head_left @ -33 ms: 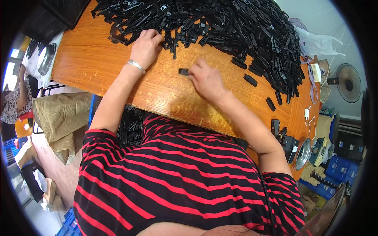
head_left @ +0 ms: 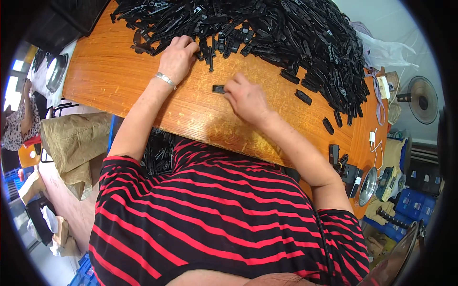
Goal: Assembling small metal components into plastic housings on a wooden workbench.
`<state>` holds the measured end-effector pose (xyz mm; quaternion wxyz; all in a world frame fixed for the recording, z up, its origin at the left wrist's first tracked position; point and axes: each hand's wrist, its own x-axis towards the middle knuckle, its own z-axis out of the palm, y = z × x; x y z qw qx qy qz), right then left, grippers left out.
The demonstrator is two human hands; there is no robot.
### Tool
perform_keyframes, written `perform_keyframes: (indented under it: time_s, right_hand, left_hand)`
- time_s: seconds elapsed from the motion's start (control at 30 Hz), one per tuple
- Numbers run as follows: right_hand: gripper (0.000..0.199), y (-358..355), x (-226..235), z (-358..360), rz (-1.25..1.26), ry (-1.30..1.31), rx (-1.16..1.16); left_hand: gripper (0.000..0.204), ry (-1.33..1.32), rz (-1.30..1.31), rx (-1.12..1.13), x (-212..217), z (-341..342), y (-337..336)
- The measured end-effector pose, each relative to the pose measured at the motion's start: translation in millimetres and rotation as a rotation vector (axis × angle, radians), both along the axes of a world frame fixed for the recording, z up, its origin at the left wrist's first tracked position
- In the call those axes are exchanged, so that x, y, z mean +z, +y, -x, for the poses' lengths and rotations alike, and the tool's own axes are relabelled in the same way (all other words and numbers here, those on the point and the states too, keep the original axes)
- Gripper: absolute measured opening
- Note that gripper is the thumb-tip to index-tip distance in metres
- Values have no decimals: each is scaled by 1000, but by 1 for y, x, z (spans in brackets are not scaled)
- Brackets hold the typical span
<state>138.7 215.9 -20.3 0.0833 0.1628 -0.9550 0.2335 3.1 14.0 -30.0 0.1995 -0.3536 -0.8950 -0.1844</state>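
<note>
My right hand [head_left: 246,97] is over the middle of the wooden table [head_left: 109,71], its thumb and fingers pinching one end of a short black plastic part [head_left: 218,89]. The part's free end points left. Farther left, at the near edge of a big heap of black plastic parts [head_left: 305,43], rests my left hand [head_left: 177,58]. Its fingers are curled down among the parts, and whatever they hold is hidden. Just right of those fingers, a slim black piece [head_left: 211,62] sticks out of the heap toward me.
Several single black parts, one of them a short black piece [head_left: 303,97], lie along the heap's right edge. A metal bowl [head_left: 368,186] and a white cable [head_left: 377,148] are at the table's right end. Left of the table hangs brown wrapping paper [head_left: 74,143]; a fan [head_left: 422,100] stands right.
My right hand has shifted slightly left with the short black plastic part. My left hand stays where it was.
</note>
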Motion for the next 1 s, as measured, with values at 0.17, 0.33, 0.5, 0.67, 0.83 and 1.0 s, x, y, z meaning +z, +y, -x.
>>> perform_keyframes:
  time_s: [0.17,0.33,0.5,0.67,0.83,1.0]
  right_hand:
    - [13,-12,3,2,74,8,30]
    - [17,-20,15,10,287,66,-64]
    - [17,-28,24,11,764,-325,-166]
    - [16,-2,32,17,727,-668,-180]
    - [17,9,29,21,757,-795,-219]
    - [17,7,20,18,809,-816,-269]
  left_hand:
    - [18,-39,12,-11,12,-13,-2]
    - [12,-767,-813,99,20,-46,1]
    - [13,-1351,-1540,-68,21,-76,17]
    - [18,-1290,-1286,25,27,-81,14]
    - [14,-1232,-955,24,14,-78,7]
    - [12,-1110,-794,112,10,-82,11]
